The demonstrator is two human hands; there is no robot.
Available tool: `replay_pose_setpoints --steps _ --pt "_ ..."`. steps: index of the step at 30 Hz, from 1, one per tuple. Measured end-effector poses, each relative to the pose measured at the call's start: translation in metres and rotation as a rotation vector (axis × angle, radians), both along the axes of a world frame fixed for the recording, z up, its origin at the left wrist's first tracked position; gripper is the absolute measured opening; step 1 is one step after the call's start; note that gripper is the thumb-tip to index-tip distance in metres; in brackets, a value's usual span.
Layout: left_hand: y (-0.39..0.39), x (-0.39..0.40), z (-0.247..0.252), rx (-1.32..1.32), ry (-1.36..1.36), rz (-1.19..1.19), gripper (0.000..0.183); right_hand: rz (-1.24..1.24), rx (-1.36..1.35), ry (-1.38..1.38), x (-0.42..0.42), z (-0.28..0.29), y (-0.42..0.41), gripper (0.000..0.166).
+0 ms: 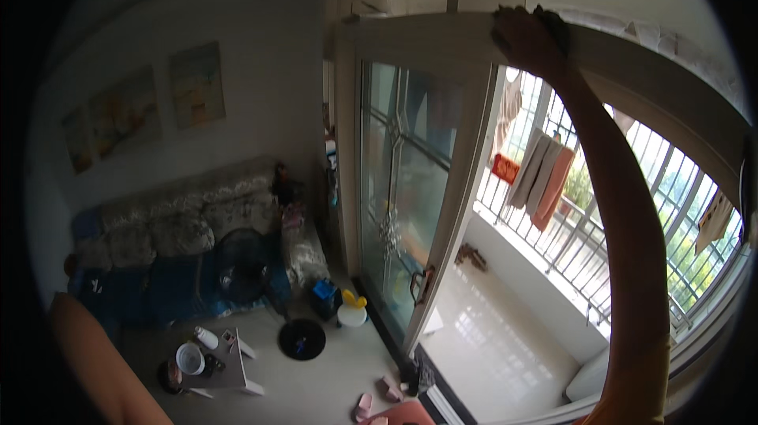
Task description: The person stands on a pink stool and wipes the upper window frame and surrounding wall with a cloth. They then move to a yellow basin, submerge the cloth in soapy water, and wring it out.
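Note:
High at the upper right, my right hand (530,40) reaches up to the top ledge of the light door frame (426,31). A dark, crumpled piece, seemingly a cloth (555,28), shows around its fingers and is pressed against the ledge. Below and left of that hand is a glass-paneled sliding door (408,188) with a curved handle (421,286). Only my left forearm shows, at the lower left; my left hand is out of view.
Below are a small table (228,366) bearing a white tub, a standing fan (243,268), a sofa (177,235) and pink slippers (364,407). Through the doorway, towels (542,176) hang before a barred balcony window. A coral surface (402,414) lies at the bottom edge.

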State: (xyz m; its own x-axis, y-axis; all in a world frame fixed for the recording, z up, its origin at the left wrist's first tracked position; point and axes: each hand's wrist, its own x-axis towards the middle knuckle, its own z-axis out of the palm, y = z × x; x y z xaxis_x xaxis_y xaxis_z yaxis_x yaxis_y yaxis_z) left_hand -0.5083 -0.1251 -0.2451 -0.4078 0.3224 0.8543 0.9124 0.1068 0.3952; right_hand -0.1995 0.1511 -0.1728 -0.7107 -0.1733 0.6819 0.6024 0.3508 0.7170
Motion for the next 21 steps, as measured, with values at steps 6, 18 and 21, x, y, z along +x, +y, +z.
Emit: replay_pose_setpoints --steps 6,18,21 --pt "0.009 -0.001 0.009 -0.048 0.014 0.002 0.046 -0.157 0.008 -0.046 0.003 -0.005 -0.005 0.020" --pt "-0.004 0.006 0.012 -0.022 -0.054 -0.027 0.044 -0.109 0.034 0.081 0.102 -0.023 -0.100 0.026" --pt "0.001 0.003 0.007 0.014 -0.092 -0.081 0.043 -0.180 0.043 0.089 0.143 -0.026 -0.140 0.025"
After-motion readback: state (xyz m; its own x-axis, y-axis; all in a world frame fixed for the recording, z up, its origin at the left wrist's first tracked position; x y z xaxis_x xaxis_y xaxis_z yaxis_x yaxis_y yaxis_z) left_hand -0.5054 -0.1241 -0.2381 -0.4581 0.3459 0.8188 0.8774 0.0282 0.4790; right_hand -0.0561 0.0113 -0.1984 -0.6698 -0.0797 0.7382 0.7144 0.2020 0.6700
